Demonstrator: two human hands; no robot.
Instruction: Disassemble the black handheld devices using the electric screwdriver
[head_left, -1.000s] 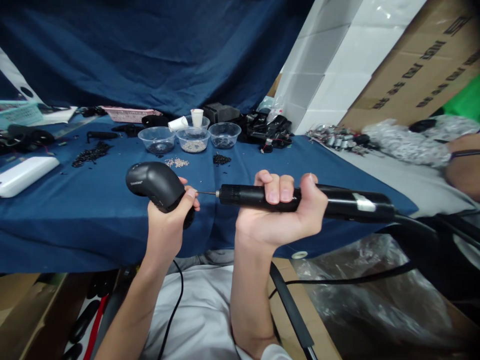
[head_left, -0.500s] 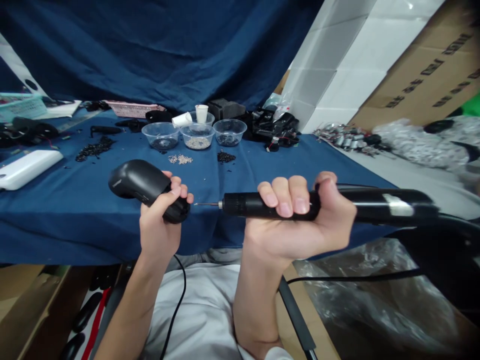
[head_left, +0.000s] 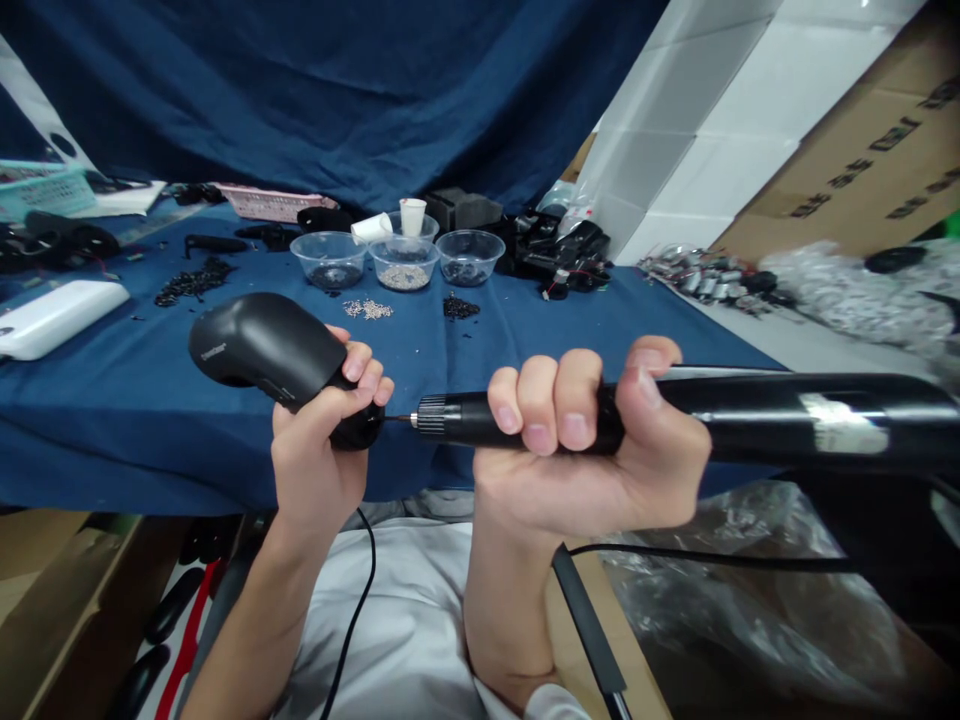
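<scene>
My left hand (head_left: 319,445) is wrapped round the handle of a black handheld scanner (head_left: 262,345), whose rounded head points left. A thin black cable hangs from the scanner's base over my lap. My right hand (head_left: 581,450) grips a long black electric screwdriver (head_left: 750,420), held level. Its thin bit (head_left: 399,419) touches the base of the scanner's handle. Both hands hover in front of the near edge of a blue-covered table (head_left: 135,400).
Three clear plastic bowls (head_left: 403,262) of small parts stand mid-table, with loose screw piles (head_left: 367,309) in front. A white flat device (head_left: 52,318) lies left. Black parts (head_left: 562,255) and metal pieces (head_left: 697,275) lie right. Cardboard boxes (head_left: 862,150) stand at right.
The screwdriver has moved left until its bit meets the scanner's handle base. My left hand has tilted the scanner and lifted its head slightly.
</scene>
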